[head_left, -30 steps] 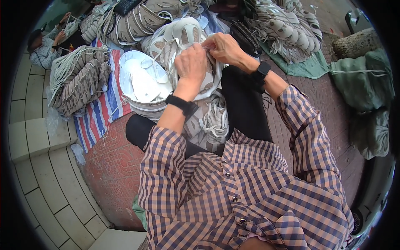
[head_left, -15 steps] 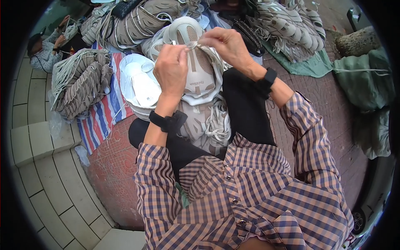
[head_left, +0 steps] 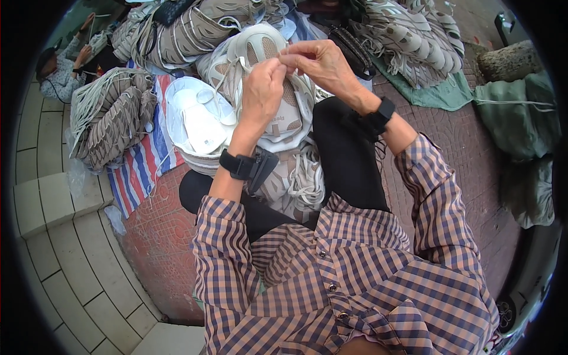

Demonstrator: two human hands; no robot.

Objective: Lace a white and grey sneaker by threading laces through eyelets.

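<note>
Above a pile of beige and white shoe uppers, my hands come together fingertip to fingertip. My left hand (head_left: pixel 263 92) is closed in a pinch on a pale shoelace (head_left: pixel 242 66), part of which loops out beside the knuckles. Thumb and forefinger of my right hand (head_left: pixel 322 64) are pinched on the lace too; its short stretch between the fingers is hard to see. Just beneath lies a shoe upper (head_left: pixel 255 44) with a mesh toe, partly covered by my left hand. More uppers with a tangle of white laces (head_left: pixel 306 177) rest between my legs.
A white tub (head_left: pixel 173 121) holding white insole-like pieces (head_left: pixel 204 127) stands to the left on a striped sheet (head_left: pixel 139 177). Bundled uppers lie left (head_left: pixel 115 115), behind (head_left: pixel 186 35) and right (head_left: pixel 408 44). Green sacks (head_left: pixel 520 112) sit far right. Another person (head_left: pixel 59 77) works at far left.
My left hand has moved right and slightly up, closing the gap to my right hand. The lace stretched between them before is now mostly hidden by fingers.
</note>
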